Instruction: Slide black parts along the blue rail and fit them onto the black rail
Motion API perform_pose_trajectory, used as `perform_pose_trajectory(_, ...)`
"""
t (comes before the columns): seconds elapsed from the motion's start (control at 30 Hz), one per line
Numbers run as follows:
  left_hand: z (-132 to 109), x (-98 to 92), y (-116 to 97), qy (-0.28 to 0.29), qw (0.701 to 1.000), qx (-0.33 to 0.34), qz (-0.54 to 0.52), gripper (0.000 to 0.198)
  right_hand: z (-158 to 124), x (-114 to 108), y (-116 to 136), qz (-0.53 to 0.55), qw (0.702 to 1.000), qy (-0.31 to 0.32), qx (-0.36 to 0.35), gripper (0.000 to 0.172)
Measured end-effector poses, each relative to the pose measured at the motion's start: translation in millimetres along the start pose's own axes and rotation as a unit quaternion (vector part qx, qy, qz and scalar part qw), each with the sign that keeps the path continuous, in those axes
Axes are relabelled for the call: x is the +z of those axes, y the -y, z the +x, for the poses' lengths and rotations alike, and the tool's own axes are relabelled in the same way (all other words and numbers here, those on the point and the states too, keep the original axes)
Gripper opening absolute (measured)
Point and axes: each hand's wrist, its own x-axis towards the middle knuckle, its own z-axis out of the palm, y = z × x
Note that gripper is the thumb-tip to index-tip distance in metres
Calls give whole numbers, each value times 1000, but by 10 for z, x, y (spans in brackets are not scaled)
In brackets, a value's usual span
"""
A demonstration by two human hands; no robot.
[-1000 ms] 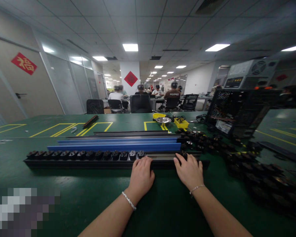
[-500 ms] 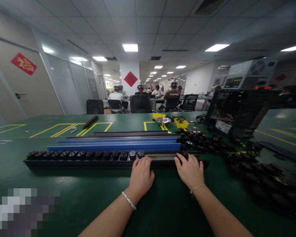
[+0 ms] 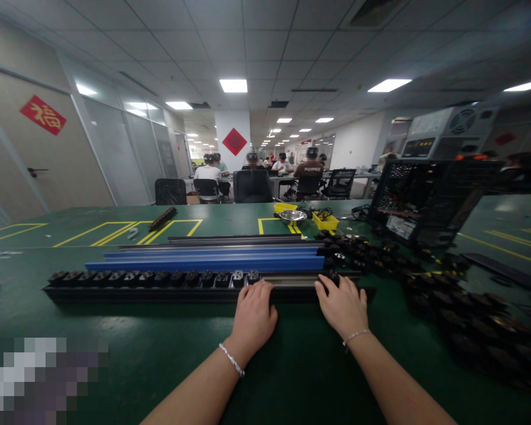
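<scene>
A long black rail (image 3: 137,297) lies across the table in front of me. Black socket modules (image 3: 161,278) sit in a row along it, from its left end to its middle. My left hand (image 3: 254,316) is curled over the rail's near edge, its fingertips beside the last module of that row. Farther right, my right hand (image 3: 344,304) has its fingers closed around a black module (image 3: 334,275) near the rail's right end; the fingers partly hide it. Between my hands a bare stretch of the rail's channel shows.
Blue strips (image 3: 203,263) lie just behind the rail. A pile of black modules (image 3: 460,313) spreads to the right. Behind are a metal bowl (image 3: 292,216), a yellow bin (image 3: 325,222) and an open computer case (image 3: 425,200). Several people sit at far desks.
My right hand has shifted slightly to the right along the rail, with the black module under its fingers. My left hand has stayed in place.
</scene>
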Motion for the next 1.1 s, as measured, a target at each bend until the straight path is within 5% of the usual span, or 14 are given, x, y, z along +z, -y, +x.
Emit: perform_pose_trajectory(1.1,-9,26,20,-4,1000,5,-2,41,25,12,-44,4,1000,1,12,54)
